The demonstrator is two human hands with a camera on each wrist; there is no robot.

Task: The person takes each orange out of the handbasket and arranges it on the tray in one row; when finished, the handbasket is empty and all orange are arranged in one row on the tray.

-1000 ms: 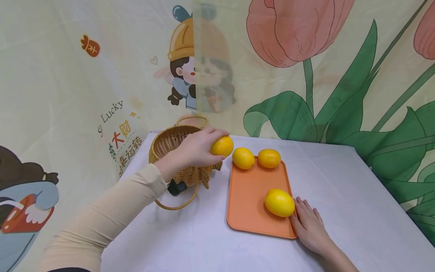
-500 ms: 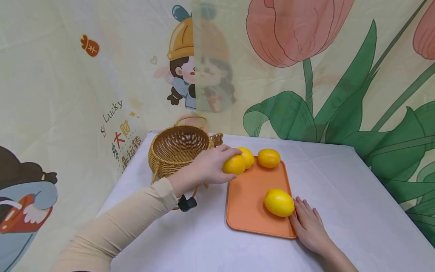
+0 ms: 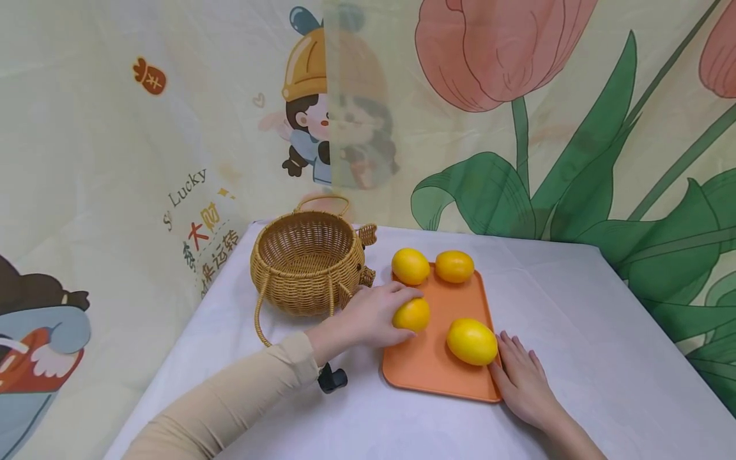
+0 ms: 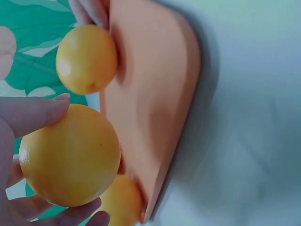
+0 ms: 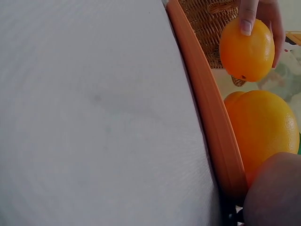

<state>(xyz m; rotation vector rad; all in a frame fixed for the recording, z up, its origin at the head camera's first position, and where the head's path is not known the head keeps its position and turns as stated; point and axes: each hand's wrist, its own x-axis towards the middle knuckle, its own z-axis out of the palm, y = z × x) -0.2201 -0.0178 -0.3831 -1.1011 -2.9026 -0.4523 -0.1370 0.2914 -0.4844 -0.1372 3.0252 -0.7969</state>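
My left hand [image 3: 382, 316] holds a yellow lemon [image 3: 411, 315] between thumb and fingers over the left side of an orange tray [image 3: 428, 364]. In the left wrist view the held lemon [image 4: 70, 155] is raised above the tray surface. Two more lemons sit at the tray's far end, a left one [image 3: 411, 266] and a right one [image 3: 455, 266]. A larger yellow lemon [image 3: 472, 342] lies near the tray's right edge. Beside it, my right hand [image 3: 526, 383] rests with straight fingers against that edge.
A wicker basket [image 3: 305, 294] shaped like a pig, with looped handles, stands left of the tray, close to my left forearm. A white cloth [image 3: 552, 300] covers the table. Behind it hangs a printed curtain [image 3: 489, 134].
With the lemon, my left hand has come from beside the basket's rim down and to the right, over the tray. My right hand and the other lemons stay in place.
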